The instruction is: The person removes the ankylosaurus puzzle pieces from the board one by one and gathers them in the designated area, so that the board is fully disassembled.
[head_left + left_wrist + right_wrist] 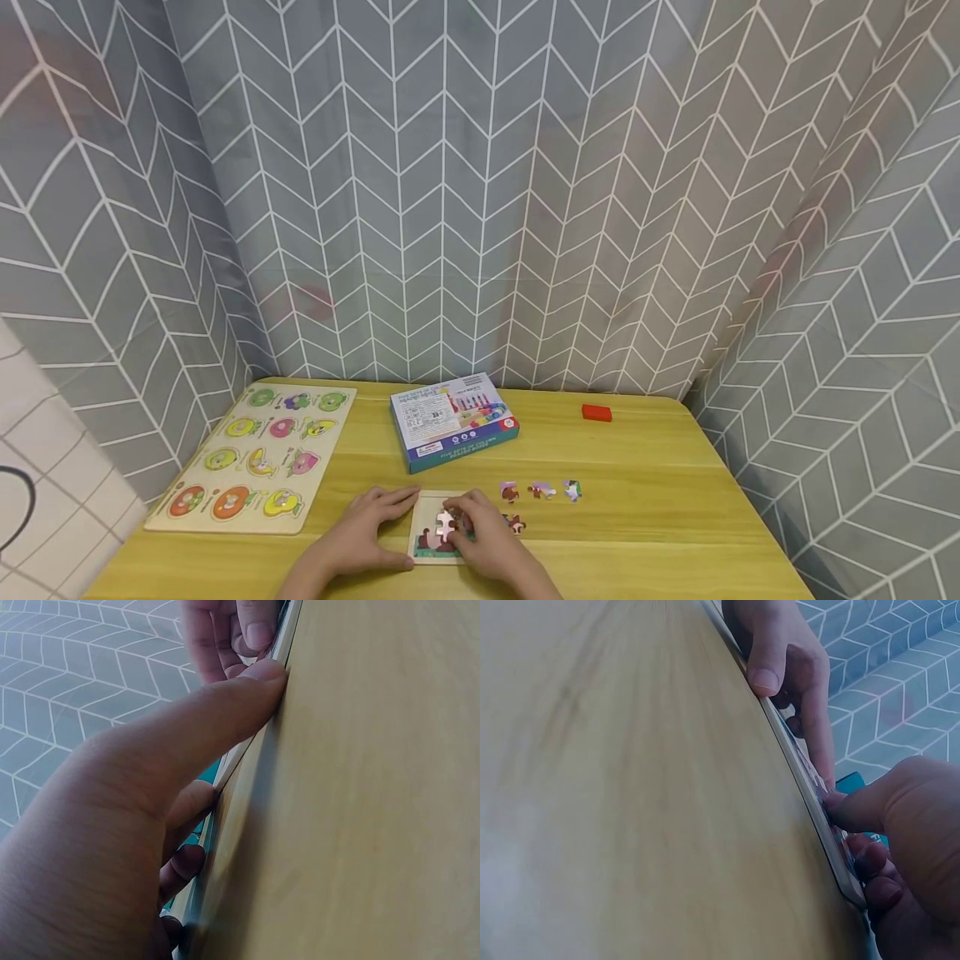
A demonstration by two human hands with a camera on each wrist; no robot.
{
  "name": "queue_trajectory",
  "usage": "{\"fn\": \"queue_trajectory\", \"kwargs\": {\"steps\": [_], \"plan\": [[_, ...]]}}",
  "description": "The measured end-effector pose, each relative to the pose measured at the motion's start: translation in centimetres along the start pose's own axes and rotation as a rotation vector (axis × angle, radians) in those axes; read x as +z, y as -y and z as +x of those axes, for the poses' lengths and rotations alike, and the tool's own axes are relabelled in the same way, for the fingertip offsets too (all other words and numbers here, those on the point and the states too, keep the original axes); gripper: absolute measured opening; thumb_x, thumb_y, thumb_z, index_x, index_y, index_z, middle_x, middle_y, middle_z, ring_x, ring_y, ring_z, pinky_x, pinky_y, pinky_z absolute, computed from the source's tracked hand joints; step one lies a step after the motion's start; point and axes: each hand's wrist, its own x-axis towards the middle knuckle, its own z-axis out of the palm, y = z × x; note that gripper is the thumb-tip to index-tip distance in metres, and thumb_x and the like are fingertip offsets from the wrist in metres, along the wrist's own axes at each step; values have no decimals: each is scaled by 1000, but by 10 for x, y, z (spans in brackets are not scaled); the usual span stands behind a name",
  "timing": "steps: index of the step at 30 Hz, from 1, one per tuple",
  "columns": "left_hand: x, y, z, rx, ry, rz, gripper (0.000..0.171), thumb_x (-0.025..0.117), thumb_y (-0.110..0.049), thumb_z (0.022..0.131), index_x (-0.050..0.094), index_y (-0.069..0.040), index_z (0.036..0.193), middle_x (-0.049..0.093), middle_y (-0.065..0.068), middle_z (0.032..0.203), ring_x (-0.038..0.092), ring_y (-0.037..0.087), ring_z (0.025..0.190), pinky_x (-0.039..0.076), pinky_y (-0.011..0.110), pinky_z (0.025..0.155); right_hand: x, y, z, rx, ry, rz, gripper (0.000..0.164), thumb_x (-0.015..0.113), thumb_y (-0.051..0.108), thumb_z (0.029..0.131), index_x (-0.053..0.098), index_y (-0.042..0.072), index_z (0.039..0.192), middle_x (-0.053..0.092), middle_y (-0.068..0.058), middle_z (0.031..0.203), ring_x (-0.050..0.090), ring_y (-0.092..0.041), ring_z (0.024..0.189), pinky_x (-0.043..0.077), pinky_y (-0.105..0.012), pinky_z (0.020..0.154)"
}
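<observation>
Head view: my left hand (pixel 358 533), thumb and forefinger spread, braces the left side of a square, pale wooden puzzle tray (pixel 413 546), presumably against sliding. My right hand (pixel 491 537) pinches a pale-pink, knobbed jigsaw piece (pixel 445 525) within the tray, likely for control; seated or raised, I cannot tell. Three loose, multicoloured jigsaw pieces (pixel 509 492) lie rightward, probably for reach.

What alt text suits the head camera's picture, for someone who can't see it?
A person's left hand touches the edge of a small, partly filled puzzle tray on a yellow table while the right hand works over it. Loose pieces lie to the right, a printed box and red block sit farther back, and a fruit board lies at left.
</observation>
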Motion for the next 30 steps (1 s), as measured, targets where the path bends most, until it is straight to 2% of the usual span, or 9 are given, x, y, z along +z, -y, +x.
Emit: {"fn": "queue_trajectory", "kwargs": {"steps": [9, 16, 30], "plan": [[1, 2, -1, -18, 7, -8, 96, 84, -70, 76, 57, -23, 155, 55, -7, 158, 47, 9, 115, 42, 44, 100, -1, 2, 2, 1, 24, -50, 35, 71, 19, 103, 70, 9, 136, 57, 7, 110, 46, 0, 83, 43, -21, 73], [2, 2, 1, -7, 2, -2, 95, 84, -69, 77, 58, -22, 155, 56, -7, 158, 46, 8, 113, 42, 42, 98, -1, 2, 2, -8, 29, -110, 35, 70, 20, 104, 70, 9, 137, 59, 5, 116, 48, 0, 90, 47, -23, 81], [0, 2, 1, 10, 5, 8, 95, 85, -68, 77, 58, -20, 155, 55, -6, 159, 46, 7, 111, 42, 41, 96, -2, 3, 0, -7, 16, -72, 34, 68, 18, 105, 69, 8, 138, 59, 6, 116, 47, 0, 88, 45, -22, 79]]}}
